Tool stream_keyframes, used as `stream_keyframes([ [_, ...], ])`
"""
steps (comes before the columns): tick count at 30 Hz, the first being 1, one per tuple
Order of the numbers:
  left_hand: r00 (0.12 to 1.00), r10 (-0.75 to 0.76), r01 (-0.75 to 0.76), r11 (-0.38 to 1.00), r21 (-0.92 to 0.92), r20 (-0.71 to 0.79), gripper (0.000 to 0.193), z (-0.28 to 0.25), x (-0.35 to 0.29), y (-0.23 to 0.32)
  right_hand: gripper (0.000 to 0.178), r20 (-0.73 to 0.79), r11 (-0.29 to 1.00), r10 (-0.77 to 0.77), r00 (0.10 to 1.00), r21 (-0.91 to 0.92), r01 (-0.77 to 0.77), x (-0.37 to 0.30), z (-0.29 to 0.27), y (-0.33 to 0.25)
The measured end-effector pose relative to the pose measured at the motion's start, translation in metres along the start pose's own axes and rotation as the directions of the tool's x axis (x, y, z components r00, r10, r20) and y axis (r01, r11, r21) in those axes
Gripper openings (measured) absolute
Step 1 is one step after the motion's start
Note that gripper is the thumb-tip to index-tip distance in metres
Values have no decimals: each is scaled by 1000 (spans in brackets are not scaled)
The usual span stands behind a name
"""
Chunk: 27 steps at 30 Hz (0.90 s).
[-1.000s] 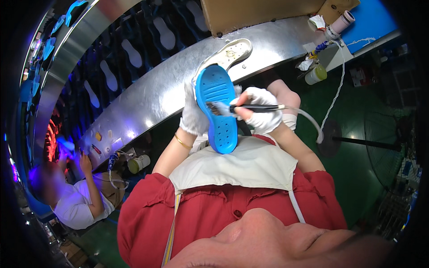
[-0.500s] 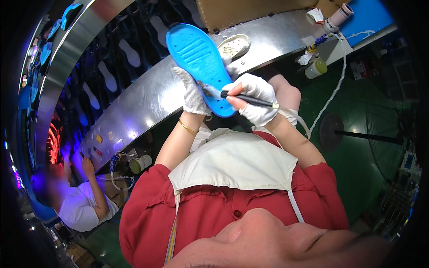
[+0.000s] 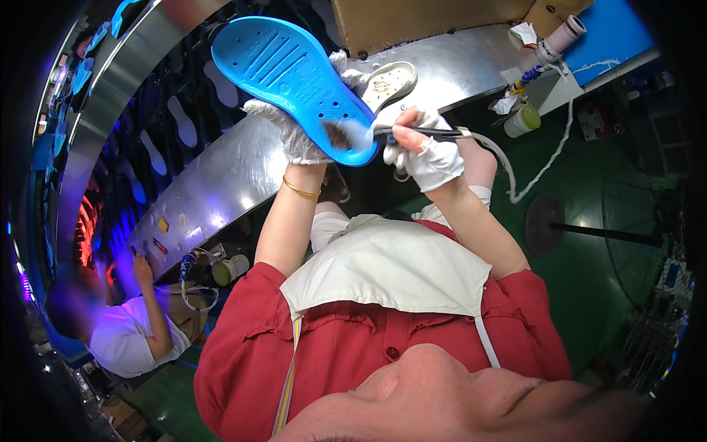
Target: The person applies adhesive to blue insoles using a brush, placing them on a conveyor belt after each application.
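My gloved left hand (image 3: 289, 138) is shut on a large blue shoe sole (image 3: 283, 74), its fingers wrapping round the far edge. The sole's inner face, with grooves and small holes, is tilted toward me. In my gloved right hand (image 3: 433, 160), bare fingertips pinch the black handle of a brush (image 3: 431, 134). Its dark, blurred bristles lie over the near end of the sole; whether they touch is unclear. A pale hose (image 3: 532, 193) runs from the brush's back end. Beyond the sole, a cream clog (image 3: 390, 82) rests on the metal bench (image 3: 221, 173).
Left of the bench, a dark conveyor carries pale insoles (image 3: 182, 121). At the far side stand a cardboard box (image 3: 427, 22) and a pink tube-like bottle (image 3: 565, 33). A lidded jar (image 3: 521, 120) sits lower right. A co-worker (image 3: 132, 335) sits at left; a fan (image 3: 626, 232) stands at right.
The sole has moved up and left and turned flatter toward me in my left hand. My right hand has shifted slightly right and up, the brush now nearly level.
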State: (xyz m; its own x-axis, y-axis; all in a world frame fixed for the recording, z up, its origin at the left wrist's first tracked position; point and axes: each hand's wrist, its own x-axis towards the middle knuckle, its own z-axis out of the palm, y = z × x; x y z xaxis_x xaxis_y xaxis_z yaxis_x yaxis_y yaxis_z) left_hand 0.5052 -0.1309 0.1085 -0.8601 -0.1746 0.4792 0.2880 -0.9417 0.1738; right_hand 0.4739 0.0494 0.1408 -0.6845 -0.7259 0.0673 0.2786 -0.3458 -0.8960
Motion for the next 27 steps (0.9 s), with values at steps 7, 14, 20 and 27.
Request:
stream_keyframes([
  [7,997,11,-20,994,112,81,110,-7,7,13,11,54,977,-46,997,-206,57,-4,-1,22],
  [14,992,-117,125,884,450,-46,118,-1,11,22,7,114,882,-213,970,-406,241,4,-13,1],
  [20,947,-241,317,575,754,-214,115,-8,19,30,9,178,753,147,973,-658,7,17,-15,-14],
  [27,832,-262,553,456,697,-489,82,-4,33,24,9,244,888,89,966,-458,34,24,-19,-19],
])
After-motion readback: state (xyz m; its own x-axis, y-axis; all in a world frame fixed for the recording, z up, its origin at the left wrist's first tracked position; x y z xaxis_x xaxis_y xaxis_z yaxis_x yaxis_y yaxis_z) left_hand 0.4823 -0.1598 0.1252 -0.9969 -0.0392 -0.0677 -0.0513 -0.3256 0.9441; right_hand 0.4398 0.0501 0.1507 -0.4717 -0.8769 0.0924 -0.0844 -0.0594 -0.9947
